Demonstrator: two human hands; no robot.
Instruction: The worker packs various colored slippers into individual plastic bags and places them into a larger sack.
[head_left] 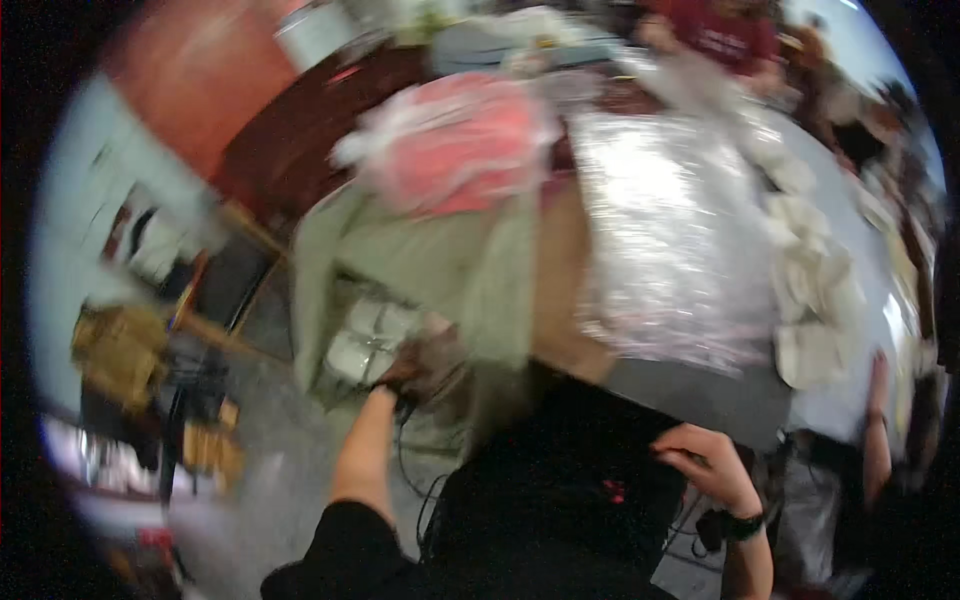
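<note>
My left hand [403, 372] reaches down into a green cloth sack [410, 245] on my left. Its fingers are dark and smeared by motion, beside white bundles [370, 340] that look tied or wrapped. A brownish blurred patch [440, 365] lies right by the fingers; what it is I cannot make out. My right hand [712, 465] hangs in front of my black top, fingers slightly bent and apart, with nothing in it. A dark band circles that wrist.
Ahead, a table carries a stack of shiny clear plastic bags [670, 230] and white cloth-like pieces [810, 270]. A pink bundle in clear plastic [460, 145] lies beyond the sack. Across the table stands a person in dark red [725, 40]; another person's forearm [877, 440] is at right.
</note>
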